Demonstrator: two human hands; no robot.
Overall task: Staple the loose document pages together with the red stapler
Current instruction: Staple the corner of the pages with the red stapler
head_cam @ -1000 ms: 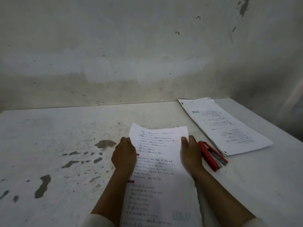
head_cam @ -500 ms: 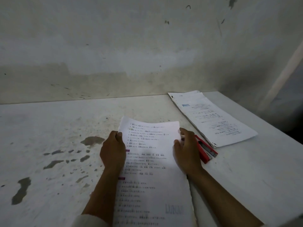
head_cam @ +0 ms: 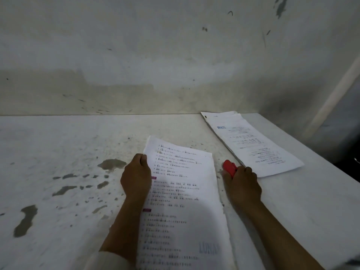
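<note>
A sheaf of loose printed pages (head_cam: 183,201) lies lengthwise on the white table (head_cam: 58,145) in front of me. My left hand (head_cam: 136,178) grips the sheaf's left edge near its far end, fingers curled over the paper. To the right of the pages my right hand (head_cam: 242,186) is curled round the red stapler (head_cam: 229,167). Only the stapler's red front end shows beyond my fingers; the rest is hidden under the hand.
A second stack of printed papers (head_cam: 253,145) lies at the back right, just beyond the stapler, near the table's right edge. The stained wall (head_cam: 155,65) rises right behind the table. Dark patches of worn paint (head_cam: 113,164) mark the table's left half.
My right hand has left the right edge of the pages and moved right onto the red stapler, closing round it. My left hand keeps its hold on the left edge.
</note>
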